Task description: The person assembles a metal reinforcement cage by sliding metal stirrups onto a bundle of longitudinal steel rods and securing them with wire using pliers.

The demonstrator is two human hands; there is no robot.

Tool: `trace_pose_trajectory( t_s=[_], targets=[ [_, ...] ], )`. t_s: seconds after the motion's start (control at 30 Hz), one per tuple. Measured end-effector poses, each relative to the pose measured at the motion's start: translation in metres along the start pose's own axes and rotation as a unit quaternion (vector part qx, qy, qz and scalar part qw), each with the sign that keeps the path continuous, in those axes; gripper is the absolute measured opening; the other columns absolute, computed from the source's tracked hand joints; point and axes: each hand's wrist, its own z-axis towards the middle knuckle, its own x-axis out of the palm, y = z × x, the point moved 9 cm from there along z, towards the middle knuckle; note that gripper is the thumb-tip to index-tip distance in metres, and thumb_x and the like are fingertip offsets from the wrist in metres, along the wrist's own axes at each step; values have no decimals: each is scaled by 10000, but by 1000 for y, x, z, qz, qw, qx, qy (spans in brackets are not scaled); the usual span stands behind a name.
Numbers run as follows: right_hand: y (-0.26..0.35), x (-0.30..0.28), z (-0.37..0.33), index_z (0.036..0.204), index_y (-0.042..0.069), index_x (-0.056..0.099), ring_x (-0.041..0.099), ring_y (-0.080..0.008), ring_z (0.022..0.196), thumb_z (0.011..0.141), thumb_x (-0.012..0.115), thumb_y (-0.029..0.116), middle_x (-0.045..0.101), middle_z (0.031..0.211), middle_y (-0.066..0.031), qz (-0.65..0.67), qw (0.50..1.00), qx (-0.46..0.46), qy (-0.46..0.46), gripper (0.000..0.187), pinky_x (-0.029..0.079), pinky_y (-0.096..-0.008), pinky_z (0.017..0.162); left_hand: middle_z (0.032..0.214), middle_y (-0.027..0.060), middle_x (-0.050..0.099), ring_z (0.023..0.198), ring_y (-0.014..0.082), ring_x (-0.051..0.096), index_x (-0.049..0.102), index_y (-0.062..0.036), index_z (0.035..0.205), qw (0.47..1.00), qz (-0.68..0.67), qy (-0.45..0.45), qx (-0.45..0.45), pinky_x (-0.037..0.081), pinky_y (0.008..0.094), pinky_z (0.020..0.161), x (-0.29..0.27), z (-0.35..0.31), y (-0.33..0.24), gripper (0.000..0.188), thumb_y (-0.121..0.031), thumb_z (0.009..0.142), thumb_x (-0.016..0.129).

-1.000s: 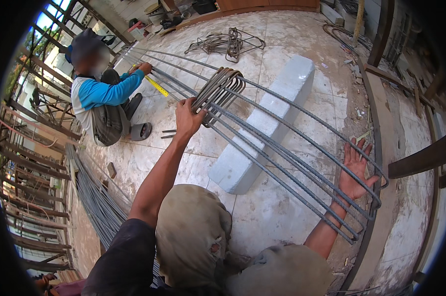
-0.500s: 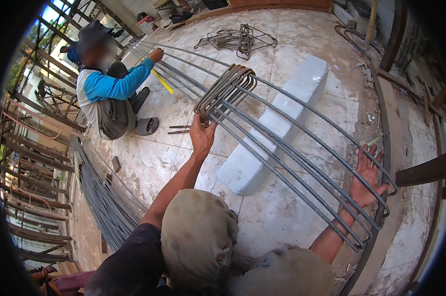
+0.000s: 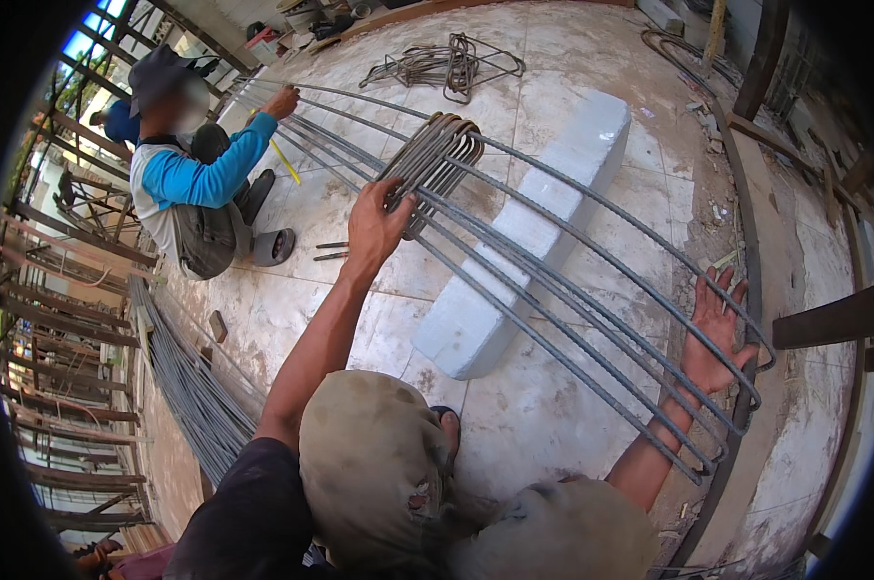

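Many slim grey steel rods [image 3: 195, 387] lie bundled at far left on the dirty pale tiled floor [image 3: 514, 440]. Above them squats a co-worker [image 3: 190, 188] in blue sleeves, one hand [image 3: 280, 101] at the far stretch of long grey ribbed steel bars [image 3: 553, 280]; a yellow tape strip [image 3: 287, 162] lies just beside.

Next, the person's left hand [image 3: 377, 222]: grip appears closed on the lower corner of a tight stack of brownish rounded rectangular steel hoops [image 3: 437, 155]. These sit around the bars, left of mid-picture. Behind, a loose tangle of similar bent steel frames [image 3: 456, 66] lies on the floor, apart from the bars.

Centre: a whitish rectangular block [image 3: 524, 242], bars crossing above it.

Far right, the person's right hand [image 3: 713, 348]: grip released, fingers spread, under the hooked bar ends. Cannot tell whether it bears weight.

Progress, as judged: threading of this stack looks done. Spacing along the bars not yet done, hoops all bunched together; no tie wire made out at this range.
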Motion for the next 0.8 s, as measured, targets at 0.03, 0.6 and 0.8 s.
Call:
trace_pose_trajectory(
  t_s=[0.03,0.6,0.8],
  targets=[
    [5,-1,-1,1566,-62,289,98,-496,1555,934,417,800,222,1647,-308,-1,1000,1,11,1077,75,-622,1290,1123,183,678,1059,366,663,685,-19,1234,996,64,57,15,522,445,945,25,13,-10,446,-271,870,737],
    [-10,-4,-6,1562,28,383,206,-422,1545,824,603,809,292,1637,-247,28,1000,8,-7,1098,129,-592,1294,920,275,732,989,424,721,747,37,1033,918,179,340,-95,552,471,889,101,74,37,490,-396,812,687],
    [-12,-3,-5,1560,35,388,208,-421,1542,830,568,831,297,1633,-246,12,1000,7,-24,1095,132,-588,1294,845,35,720,692,115,648,744,-26,1053,894,-142,355,-236,532,284,620,96,56,47,278,-281,1010,641]
  ],
)
